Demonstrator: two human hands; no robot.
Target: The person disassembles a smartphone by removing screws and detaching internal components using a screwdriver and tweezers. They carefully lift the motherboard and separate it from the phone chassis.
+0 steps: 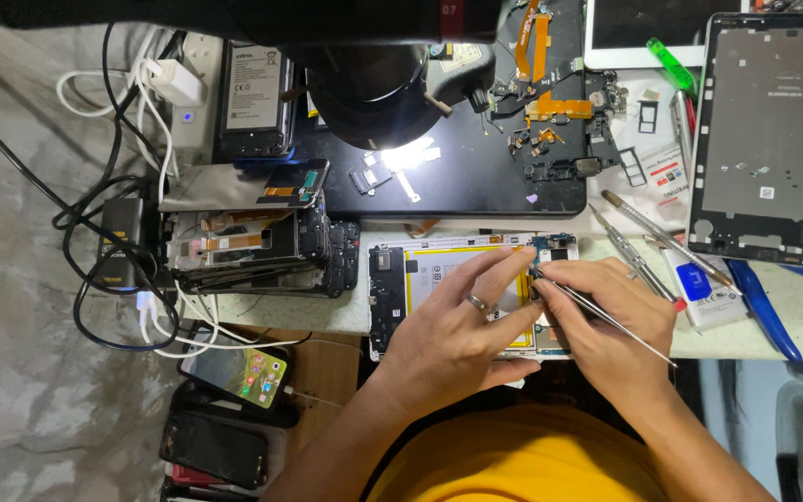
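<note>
An opened phone (401, 279) with its back off lies on the white work surface in front of me, showing a battery with a yellow edge and a circuit board. My left hand (453, 325), wearing a ring, rests on the phone with fingers stretched toward its upper right corner. My right hand (606, 316) grips thin metal tweezers (606, 318) whose tip touches the board near that corner.
A stack of dismantled phones (253, 246) sits left. A black mat (476, 177) with flex cables and small parts lies under a microscope head (374, 84). A tablet back frame (773, 130), loose tweezers (638, 256), a blue pry tool (764, 311) lie right. Cables and chargers (123, 242) at left.
</note>
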